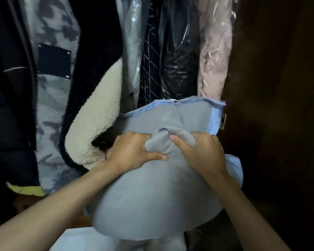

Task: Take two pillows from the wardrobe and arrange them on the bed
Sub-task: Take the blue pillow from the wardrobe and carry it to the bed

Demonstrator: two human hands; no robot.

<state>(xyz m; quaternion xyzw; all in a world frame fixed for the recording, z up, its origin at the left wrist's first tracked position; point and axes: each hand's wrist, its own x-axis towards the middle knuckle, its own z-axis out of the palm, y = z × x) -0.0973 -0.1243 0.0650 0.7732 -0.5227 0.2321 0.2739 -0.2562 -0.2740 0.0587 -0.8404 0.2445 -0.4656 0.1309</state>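
Note:
A grey-blue pillow (pixel 152 200) with a light blue border fills the lower middle of the head view, partly inside the wardrobe. Both hands clutch a bunched fold of its cover near the pillow's middle. My left hand (pixel 134 151) grips the fold from the left, thumb pressed underneath. My right hand (pixel 201 153) grips it from the right. The far flap of the pillow (pixel 192 113) reaches under the hanging clothes. A pale blue fabric (pixel 76 240) shows below the pillow; I cannot tell if it is a second pillow.
Hanging clothes crowd the wardrobe above: a dark jacket (pixel 9 87), a camouflage fleece (pixel 53 98), a cream fleece lining (pixel 96 120), and plastic-covered garments (pixel 178 51). The dark wooden wardrobe side (pixel 272 87) with a metal hinge (pixel 223 121) stands at the right.

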